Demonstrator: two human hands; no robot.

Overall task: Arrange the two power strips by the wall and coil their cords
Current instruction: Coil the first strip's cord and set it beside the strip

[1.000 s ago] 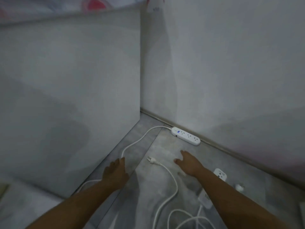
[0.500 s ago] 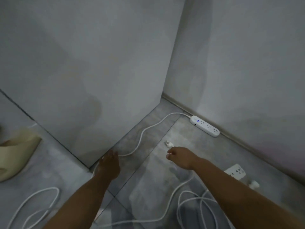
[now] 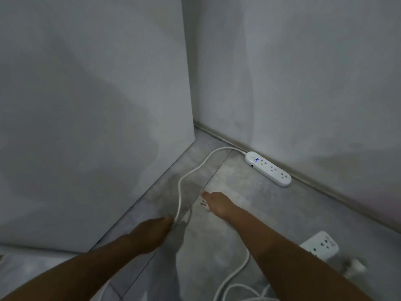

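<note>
Both hands had shifted since a moment before: the right hand [image 3: 217, 205] had come down over the loose plug [image 3: 204, 204], and the left hand [image 3: 155, 230] had slid closer to the cord [image 3: 184, 177] it had been reaching for beside the white panel [image 3: 97, 127].

From where I stood, the right hand lay flat-ish over the plug with a finger pointing ahead; the plug peeked out at its near-left edge, touching or just under the fingers, and I could not tell whether it was actually pinched. The left hand was blurred, fingers drawn together at the cord's lower run, seemingly touching it, though a real grip was not clear.

One power strip [image 3: 268, 168] sat along the baseboard [image 3: 325, 187] with its long axis parallel to the wall, ahead and to the right of both hands. Its cord curved from the strip's left end back across the floor [image 3: 249, 203] toward the left hand, which was plainly the nearer one to it. The second power strip [image 3: 321, 246] lay apart from the wall, to the right of the right forearm, with loose loops [image 3: 238, 287] near the bottom edge.

I judged the coiling had barely begun.
</note>
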